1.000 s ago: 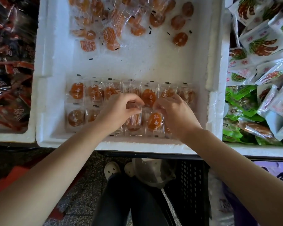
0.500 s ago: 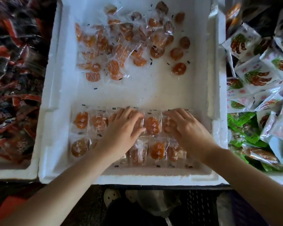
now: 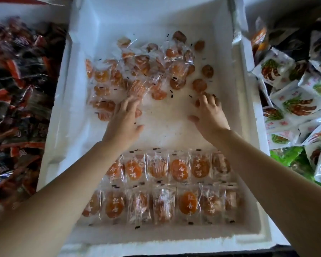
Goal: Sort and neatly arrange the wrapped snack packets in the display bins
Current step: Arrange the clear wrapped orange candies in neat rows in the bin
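1. Snack packets (image 3: 180, 169), clear wraps over orange dried fruit, lie in two groups inside the white foam bin (image 3: 156, 245).
2. Two tidy rows (image 3: 163, 204) run along the bin's near wall. Their packets lie side by side with edges touching, and the rows span almost the bin's whole width.
3. A loose heap (image 3: 137, 75) fills the bin's far half. These packets overlap and tilt every way, and a few singles have strayed toward the bin's right wall.
4. Bare bin floor separates the rows from the heap, which leaves room for further rows.
5. The left hand (image 3: 123, 123) is spread wide, its fingertips touching the heap's near edge, and it grips nothing.
6. The right hand (image 3: 208, 115) is also spread, thumb held out, with its fingertips resting on a stray packet (image 3: 197, 102) near the bin's right wall.
7. The work in this bin looks less than half done, because the heap seems to hold more packets than the rows.
8. Dark red packets (image 3: 17, 89) outside the bin's left wall look jumbled and likely unsorted, as do the white and green packets (image 3: 295, 101) outside its right wall.
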Demonstrator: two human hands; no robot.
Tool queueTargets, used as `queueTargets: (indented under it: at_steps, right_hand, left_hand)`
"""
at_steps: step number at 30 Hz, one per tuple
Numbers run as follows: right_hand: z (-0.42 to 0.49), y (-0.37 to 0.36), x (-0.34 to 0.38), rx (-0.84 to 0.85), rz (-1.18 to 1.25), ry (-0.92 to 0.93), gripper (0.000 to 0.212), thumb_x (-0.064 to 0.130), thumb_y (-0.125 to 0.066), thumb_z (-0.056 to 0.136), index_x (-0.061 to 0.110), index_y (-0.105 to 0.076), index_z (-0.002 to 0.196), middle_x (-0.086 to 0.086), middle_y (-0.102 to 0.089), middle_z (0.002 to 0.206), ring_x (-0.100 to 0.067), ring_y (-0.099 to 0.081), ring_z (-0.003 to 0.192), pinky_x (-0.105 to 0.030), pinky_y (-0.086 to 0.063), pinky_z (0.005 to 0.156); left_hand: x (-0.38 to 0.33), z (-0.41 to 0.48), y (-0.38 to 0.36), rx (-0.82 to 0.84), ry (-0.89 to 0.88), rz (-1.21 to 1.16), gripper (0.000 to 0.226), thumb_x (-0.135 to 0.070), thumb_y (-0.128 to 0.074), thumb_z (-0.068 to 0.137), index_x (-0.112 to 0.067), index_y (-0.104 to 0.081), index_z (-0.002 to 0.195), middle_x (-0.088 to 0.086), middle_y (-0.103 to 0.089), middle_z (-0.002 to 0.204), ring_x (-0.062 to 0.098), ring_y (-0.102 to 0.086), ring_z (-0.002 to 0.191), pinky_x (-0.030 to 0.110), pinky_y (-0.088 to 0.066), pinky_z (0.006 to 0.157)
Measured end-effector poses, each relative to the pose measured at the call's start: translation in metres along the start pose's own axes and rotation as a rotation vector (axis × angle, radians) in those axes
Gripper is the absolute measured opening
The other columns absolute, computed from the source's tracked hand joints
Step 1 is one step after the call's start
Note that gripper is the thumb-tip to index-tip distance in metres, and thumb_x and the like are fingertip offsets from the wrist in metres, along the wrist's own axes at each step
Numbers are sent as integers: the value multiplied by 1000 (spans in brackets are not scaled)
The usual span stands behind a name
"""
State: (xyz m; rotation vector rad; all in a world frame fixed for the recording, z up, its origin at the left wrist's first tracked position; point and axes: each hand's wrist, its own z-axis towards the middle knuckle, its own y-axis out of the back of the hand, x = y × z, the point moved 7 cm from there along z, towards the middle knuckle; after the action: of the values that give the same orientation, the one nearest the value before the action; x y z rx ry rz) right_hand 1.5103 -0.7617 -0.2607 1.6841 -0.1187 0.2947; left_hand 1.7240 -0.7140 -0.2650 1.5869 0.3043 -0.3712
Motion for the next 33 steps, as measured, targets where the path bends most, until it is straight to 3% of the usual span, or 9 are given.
queueTargets:
  at_steps: [3, 6, 10, 13, 17, 22, 27, 31, 33]
  right_hand:
    - [-14, 5, -3, -45, -37, 11, 59, 23, -60, 90, 8, -32, 140, -12, -42, 135, -33, -39, 122, -36, -37, 97]
    - [-20, 8, -1, -25, -40, 38, 48, 18, -55, 91, 8, -37, 134, -13, -50, 126, -31, -46, 114, -34, -40, 89]
    - [-29, 26, 6, -101, 98, 70, 29, 12, -41, 95, 7, -47, 122, -14, -62, 96, -31, -59, 78, -31, -45, 65]
    - [-41, 40, 8, -157, 190, 99, 26, 14, -40, 98, 8, -55, 118, -6, -64, 86, -14, -53, 59, -25, -42, 54]
    - [-54, 58, 12, -226, 359, 38, 24, 12, -45, 97, 10, -61, 115, 0, -64, 84, -5, -55, 62, -5, -41, 53]
    - [-77, 47, 45, 4, 899, -108, 24, 12, -42, 99, 9, -58, 116, -3, -66, 102, -9, -69, 81, -19, -57, 66]
    - [-99, 35, 82, 126, 787, 33, 12, 21, -49, 96, 17, -61, 97, 7, -65, 86, -5, -67, 66, -21, -56, 62]
    - [-96, 31, 82, 41, 683, 0, 18, 24, -51, 95, 10, -62, 91, -1, -64, 84, -14, -65, 75, -24, -53, 70]
    - [-93, 30, 89, 33, 656, 64, 18, 24, -52, 94, 10, -62, 90, -2, -64, 84, -14, -62, 76, -24, -51, 73]
  left_hand:
    - [-1, -12, -10, 19, -70, 15, 65, -23, -70, 85, -10, -42, 141, 6, -40, 145, 26, -32, 139, 38, -20, 120]
    - [4, -17, -4, -71, -59, -89, 47, -13, -66, 88, -6, -50, 132, 11, -54, 131, 26, -50, 126, 35, -40, 110]
    - [6, -23, 10, -125, -63, -271, 33, -11, -69, 86, -4, -61, 117, 11, -64, 114, 21, -61, 106, 21, -45, 95]
    - [4, -33, 18, -80, -64, -439, 26, -10, -76, 79, -3, -67, 102, 4, -69, 98, 5, -64, 90, 10, -49, 85]
    - [6, -45, 30, -117, 83, -614, 9, -13, -72, 84, -14, -66, 89, -9, -69, 88, -11, -63, 79, 4, -47, 74]
    - [3, -63, 32, -104, 461, -1110, 21, -22, -63, 93, -3, -59, 100, 7, -71, 99, 15, -73, 80, 16, -56, 66]
    - [-36, -85, 17, 177, 581, -1318, 33, -37, -46, 99, -7, -56, 111, 13, -68, 103, 24, -71, 92, 37, -60, 80]
    - [-45, -92, 20, 229, 476, -1300, 28, -23, -65, 87, -5, -59, 107, 10, -73, 94, 21, -73, 83, 31, -61, 76]
    - [-39, -94, 21, 219, 464, -1228, 23, -13, -72, 83, -7, -63, 104, 10, -73, 95, 23, -72, 90, 39, -59, 84]
